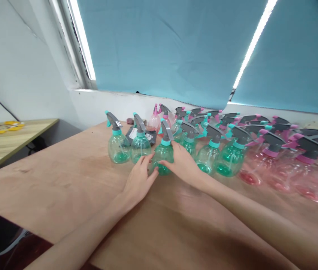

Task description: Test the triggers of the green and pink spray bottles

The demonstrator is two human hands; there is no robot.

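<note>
Between my two hands a clear green spray bottle (pixel 163 152) with a turquoise collar and grey trigger head stands upright on the table (pixel 71 180). My left hand (pixel 141 175) curves in at its lower left side, thumb and fingertips against the bottle. My right hand (pixel 185 164) grips it from the right, fingers reaching behind below the collar and thumb across the front. Just left stand another green spray bottle (pixel 140 145) and, farther left, a third one (pixel 118 146). Part of the held bottle's right side is hidden by my right hand.
Right of my hands, green spray bottles (pixel 231 157) stand in a row, then several pink spray bottles (pixel 271 157), with more behind. A dark flat object (pixel 150 137) with a white label lies behind the left bottles. A second table (pixel 21 140) at left holds yellow pieces (pixel 8 127).
</note>
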